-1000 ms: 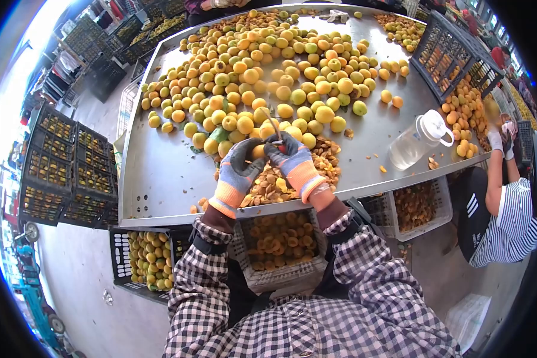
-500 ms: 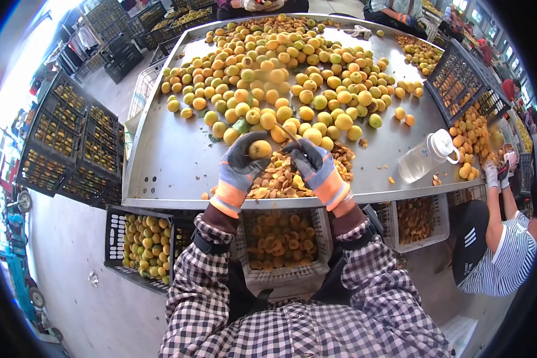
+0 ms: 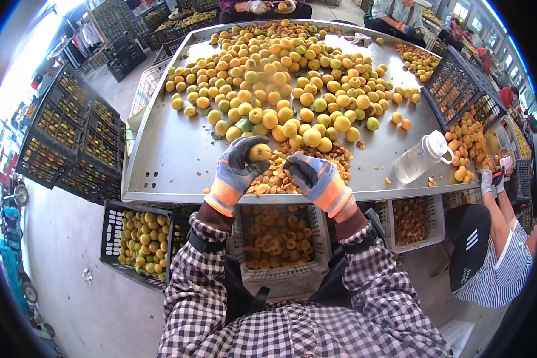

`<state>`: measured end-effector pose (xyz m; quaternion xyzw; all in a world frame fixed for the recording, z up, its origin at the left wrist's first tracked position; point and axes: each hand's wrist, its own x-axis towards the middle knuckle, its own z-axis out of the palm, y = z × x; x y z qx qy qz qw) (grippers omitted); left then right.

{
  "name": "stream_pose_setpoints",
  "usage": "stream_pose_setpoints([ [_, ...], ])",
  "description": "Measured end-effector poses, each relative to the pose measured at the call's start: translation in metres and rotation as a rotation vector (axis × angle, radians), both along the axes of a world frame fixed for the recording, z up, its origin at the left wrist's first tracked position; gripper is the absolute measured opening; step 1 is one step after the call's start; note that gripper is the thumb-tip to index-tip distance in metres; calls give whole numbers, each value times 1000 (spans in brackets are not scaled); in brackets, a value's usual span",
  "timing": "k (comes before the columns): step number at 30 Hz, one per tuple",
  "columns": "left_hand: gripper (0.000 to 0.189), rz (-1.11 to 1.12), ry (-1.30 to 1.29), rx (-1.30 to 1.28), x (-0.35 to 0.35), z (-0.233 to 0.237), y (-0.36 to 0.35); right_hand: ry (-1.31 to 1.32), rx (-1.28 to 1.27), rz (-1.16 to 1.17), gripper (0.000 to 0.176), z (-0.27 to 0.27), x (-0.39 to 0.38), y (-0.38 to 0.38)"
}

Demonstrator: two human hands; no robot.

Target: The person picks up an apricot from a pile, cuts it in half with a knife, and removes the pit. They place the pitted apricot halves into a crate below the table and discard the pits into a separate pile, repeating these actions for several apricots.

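My left hand (image 3: 238, 170), in a grey and orange glove, holds a yellow apricot (image 3: 259, 153) between thumb and fingers above the near edge of the steel table (image 3: 173, 161). My right hand (image 3: 316, 177), gloved the same way, is closed just right of the fruit. It gripped a small knife in the earlier frames, and the blade is now hidden behind the glove. Both hands hover over a heap of brown pits (image 3: 274, 179). A big pile of apricots (image 3: 292, 77) covers the table beyond.
A white crate of halved apricots (image 3: 278, 238) sits below the table edge, with a black crate of whole fruit (image 3: 138, 241) to its left. A plastic bottle (image 3: 420, 156) lies on the table at right. A seated person (image 3: 495, 250) works at right. Stacked crates (image 3: 71, 143) stand at left.
My left hand has turned the apricot up into view. My right hand has drawn back to the right, and the knife blade seen earlier no longer shows.
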<state>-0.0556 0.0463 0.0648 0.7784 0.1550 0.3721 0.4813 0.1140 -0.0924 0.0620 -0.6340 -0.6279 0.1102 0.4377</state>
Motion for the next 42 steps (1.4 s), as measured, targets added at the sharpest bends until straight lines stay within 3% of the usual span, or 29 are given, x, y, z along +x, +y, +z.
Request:
stream_pose_setpoints([
  [12, 45, 44, 153, 196, -5, 6, 5, -21, -48, 36, 30, -18, 3, 4],
  [18, 47, -60, 113, 196, -8, -2, 8, 2, 45, 63, 33, -33, -1, 7],
  [20, 50, -186, -108, -363, -8, -15, 5, 11, 58, 63, 31, -26, -3, 7],
  [21, 50, -188, -107, -361, -7, -16, 0, -23, 63, 72, 29, -20, -5, 6],
  [23, 53, -183, -227, -685, -3, -16, -8, -54, 69, 75, 26, -18, -5, 6],
  [25, 55, -242, -182, -714, -5, -12, -3, -21, 66, 127, 22, -18, -4, 8],
  [28, 49, -281, -76, -426, -7, -9, 5, 19, -105, 106, 29, -8, -5, 2],
  [33, 43, -209, 26, -264, -8, -12, 5, 37, -45, 86, 31, -18, -12, -2],
  [36, 39, -184, -56, -334, -4, -17, -7, 102, -43, 66, 28, -15, -23, -1],
  [38, 46, -121, -242, -538, 6, -19, -21, 154, 91, 77, 26, -18, -31, 3],
  [42, 49, -143, -313, -718, 13, -22, -25, 217, 77, 13, 27, -21, -34, 6],
])
